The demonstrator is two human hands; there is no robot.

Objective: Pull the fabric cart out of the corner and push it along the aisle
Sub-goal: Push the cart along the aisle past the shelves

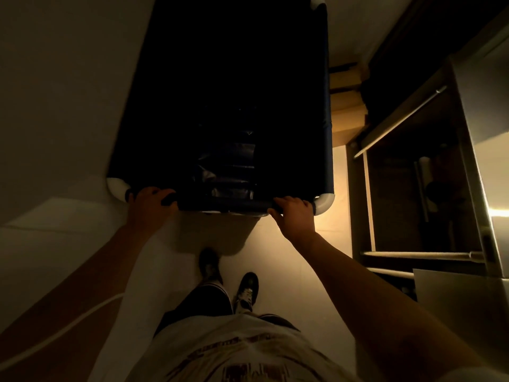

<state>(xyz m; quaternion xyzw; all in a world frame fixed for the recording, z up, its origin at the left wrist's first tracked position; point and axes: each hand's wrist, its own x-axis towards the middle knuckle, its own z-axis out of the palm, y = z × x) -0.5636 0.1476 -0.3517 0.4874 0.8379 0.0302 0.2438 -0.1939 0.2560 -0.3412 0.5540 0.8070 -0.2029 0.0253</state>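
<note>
A dark blue fabric cart [327, 111] with white pipe corners fills the upper middle of the dim view. It stands in front of me, its left side close against a pale wall. My left hand [150, 205] grips the near top rail beside the left white corner. My right hand [296, 215] grips the same rail just inside the right white corner. Both arms are stretched forward. The cart's inside is almost black, with a faintly shiny dark lining at the bottom.
A pale wall [60, 92] runs along the left. On the right stands a metal shelf unit [413, 166] with rails, and cardboard boxes [348, 111] sit on the floor beside the cart. My feet [228, 282] are on the light floor behind the cart.
</note>
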